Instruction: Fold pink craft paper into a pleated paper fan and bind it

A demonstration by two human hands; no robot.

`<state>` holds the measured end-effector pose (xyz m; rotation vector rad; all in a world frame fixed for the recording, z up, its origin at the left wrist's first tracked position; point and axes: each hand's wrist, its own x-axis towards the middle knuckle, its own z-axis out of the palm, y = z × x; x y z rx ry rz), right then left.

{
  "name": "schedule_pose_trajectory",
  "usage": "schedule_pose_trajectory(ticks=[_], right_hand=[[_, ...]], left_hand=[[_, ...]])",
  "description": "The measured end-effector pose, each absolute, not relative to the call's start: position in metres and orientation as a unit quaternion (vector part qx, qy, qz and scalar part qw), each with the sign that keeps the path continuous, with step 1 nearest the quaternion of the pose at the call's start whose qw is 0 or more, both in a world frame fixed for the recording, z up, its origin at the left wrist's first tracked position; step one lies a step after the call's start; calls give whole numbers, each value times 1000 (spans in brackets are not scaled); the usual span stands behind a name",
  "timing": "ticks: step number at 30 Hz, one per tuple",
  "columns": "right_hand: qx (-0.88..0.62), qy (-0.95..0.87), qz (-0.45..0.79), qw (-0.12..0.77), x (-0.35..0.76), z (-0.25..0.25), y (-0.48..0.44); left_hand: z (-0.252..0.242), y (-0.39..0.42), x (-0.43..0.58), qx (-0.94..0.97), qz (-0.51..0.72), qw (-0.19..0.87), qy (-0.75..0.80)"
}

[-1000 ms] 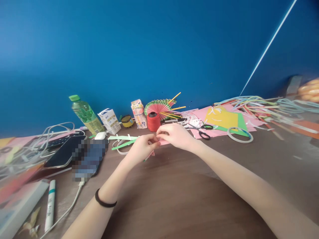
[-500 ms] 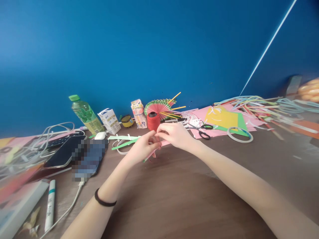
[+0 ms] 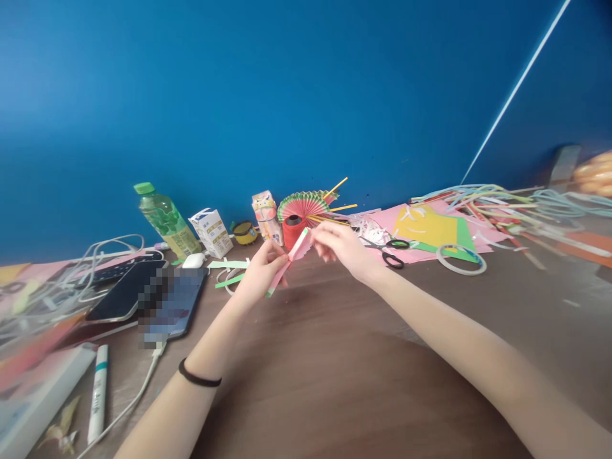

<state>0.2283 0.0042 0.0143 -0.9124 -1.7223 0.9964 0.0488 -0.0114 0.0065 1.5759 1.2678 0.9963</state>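
My left hand [image 3: 258, 274] is closed around the middle of a folded pink paper strip with green edges [image 3: 288, 261], held tilted above the brown table [image 3: 344, 370]. My right hand [image 3: 340, 247] pinches the strip's upper end, close to a red thread spool [image 3: 292, 231]. A black band sits on my left wrist. Just behind the hands stands a finished pink and green paper fan [image 3: 303, 204] with yellow sticks.
A green bottle [image 3: 165, 220], small cartons [image 3: 210, 231], a phone [image 3: 169, 303], cables and a marker [image 3: 98, 392] fill the left. Scissors [image 3: 389, 252], a tape ring [image 3: 460, 258], coloured paper sheets [image 3: 425, 229] and strips lie at the right. A blue wall stands behind.
Both hands lifted the folded pink strip off the table and tilted it upright; it was lying low between them before. The hands rose slightly toward the red spool.
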Motion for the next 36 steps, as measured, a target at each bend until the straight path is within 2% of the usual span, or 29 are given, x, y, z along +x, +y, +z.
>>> schedule_pose_trajectory(ticks=[2,5,11,15,19,25,31,36], right_hand=[[-366,-723,465,356,226,6,7],[-385,-710,509,298,218,-7,7],[-350,-609,622,345,199,-25,0],[-299,-553,704,331,197,-30,0],[-295,-542,721,316,201,-28,3],[-270,-516,728,361,210,-24,10],[-231,-543,760,274,216,-31,17],[-201,-575,757,238,224,-40,25]], left_hand=[[6,-10,48,621,409,430,512],[4,-8,47,613,413,433,516],[5,-12,53,616,423,452,487],[7,-15,55,622,423,448,484],[7,-12,50,624,433,434,485],[6,-6,44,612,434,430,502],[7,-7,44,599,455,456,477],[12,-13,39,594,415,540,429]])
